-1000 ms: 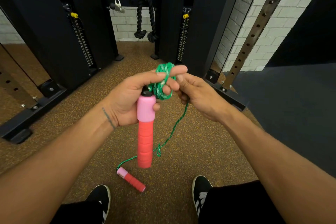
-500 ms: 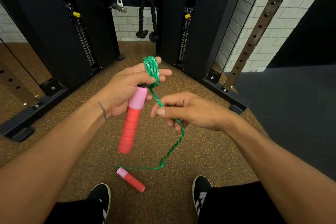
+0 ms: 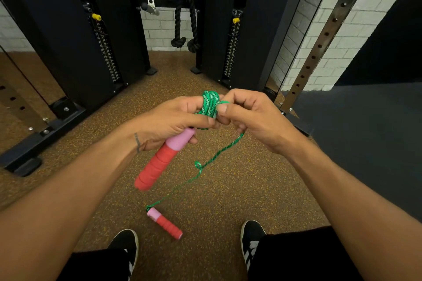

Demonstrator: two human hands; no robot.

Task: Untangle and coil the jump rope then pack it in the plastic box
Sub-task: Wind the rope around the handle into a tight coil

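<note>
1. The right hand (image 3: 249,118) has been brought back up from 6 o'clock to the coil (image 3: 209,106); another loop has been laid on.
2. The left hand (image 3: 173,121) is clamped on the handle (image 3: 164,157) and coil; the right pinches the rope (image 3: 219,155).
3. Little slack is left; a small knot remains at 6 o'clock.
4. The second handle (image 3: 164,223) lies on the floor (image 3: 251,189). No box is seen.

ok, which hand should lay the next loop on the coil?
Right hand. It pinches the free green rope at the coil. The left hand is occupied holding the handle and coil.
</note>
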